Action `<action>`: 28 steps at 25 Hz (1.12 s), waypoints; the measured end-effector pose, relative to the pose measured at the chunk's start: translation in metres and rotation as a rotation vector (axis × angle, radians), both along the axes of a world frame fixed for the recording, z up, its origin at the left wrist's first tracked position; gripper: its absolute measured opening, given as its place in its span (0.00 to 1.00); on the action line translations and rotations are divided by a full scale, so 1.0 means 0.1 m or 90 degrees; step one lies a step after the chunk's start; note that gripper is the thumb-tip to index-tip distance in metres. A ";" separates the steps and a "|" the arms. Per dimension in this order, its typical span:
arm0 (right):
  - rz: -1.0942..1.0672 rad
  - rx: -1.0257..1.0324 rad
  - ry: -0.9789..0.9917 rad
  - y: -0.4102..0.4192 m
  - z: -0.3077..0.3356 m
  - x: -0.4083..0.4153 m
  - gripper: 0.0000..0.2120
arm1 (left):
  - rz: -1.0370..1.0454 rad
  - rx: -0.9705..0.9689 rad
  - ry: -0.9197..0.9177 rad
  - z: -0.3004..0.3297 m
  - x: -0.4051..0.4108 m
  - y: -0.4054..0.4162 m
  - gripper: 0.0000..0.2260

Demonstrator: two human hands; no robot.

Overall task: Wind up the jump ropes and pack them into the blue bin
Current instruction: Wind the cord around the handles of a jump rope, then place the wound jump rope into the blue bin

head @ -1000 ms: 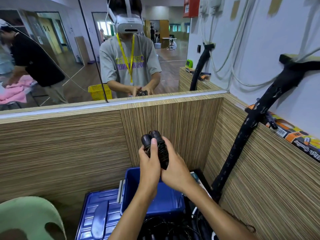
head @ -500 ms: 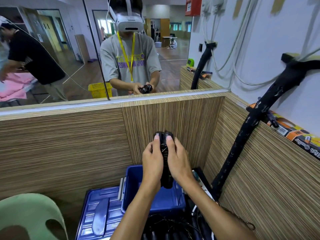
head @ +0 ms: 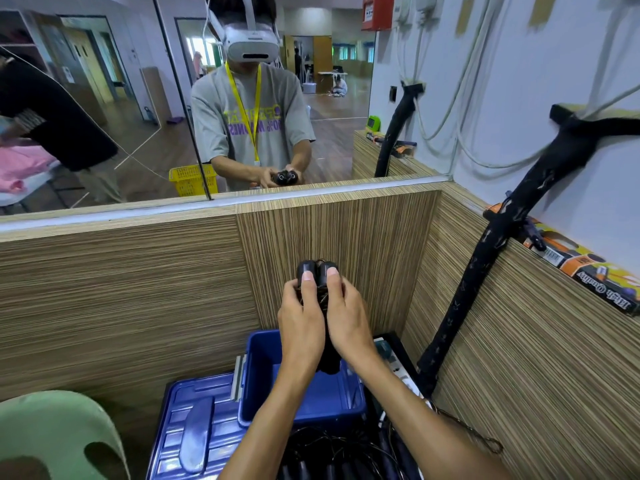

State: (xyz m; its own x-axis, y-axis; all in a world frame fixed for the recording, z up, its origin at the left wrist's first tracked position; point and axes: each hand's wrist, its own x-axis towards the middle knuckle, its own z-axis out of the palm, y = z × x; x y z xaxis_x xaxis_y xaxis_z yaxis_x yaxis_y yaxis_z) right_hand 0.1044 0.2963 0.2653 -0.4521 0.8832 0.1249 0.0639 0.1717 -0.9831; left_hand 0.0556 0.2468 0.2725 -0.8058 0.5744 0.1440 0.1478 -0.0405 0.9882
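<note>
Black jump rope handles [head: 317,271] stick up side by side in the middle of the frame, and we hold them tight between our two hands. Our left hand [head: 300,327] wraps its fingers around the left handle and our right hand [head: 348,323] wraps around the right one, with a thumb pressed on top of each. Just below our hands, low in the frame, sits the blue bin [head: 263,375], with more black ropes [head: 332,448] piled near the bottom edge.
</note>
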 end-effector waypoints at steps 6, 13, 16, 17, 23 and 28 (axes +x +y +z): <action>0.074 -0.008 -0.018 0.03 -0.12 0.03 0.18 | -0.069 -0.090 0.073 -0.18 -0.22 -0.06 0.22; 0.238 -0.027 -0.196 0.06 -0.91 -0.13 0.29 | -0.131 -0.276 0.193 -0.92 -0.62 -0.24 0.28; 0.269 -0.052 -0.230 0.06 -1.25 -0.22 0.32 | -0.153 -0.332 0.250 -1.14 -0.80 -0.29 0.30; 0.272 -0.065 -0.237 0.05 -1.32 -0.24 0.32 | -0.159 -0.344 0.254 -1.19 -0.85 -0.29 0.30; 0.320 -0.108 -0.291 0.05 -1.66 -0.40 0.35 | -0.218 -0.402 0.276 -1.66 -0.94 -0.30 0.25; 0.346 -0.152 -0.358 0.10 -2.09 -0.52 0.35 | -0.276 -0.555 0.279 -2.05 -1.01 -0.23 0.25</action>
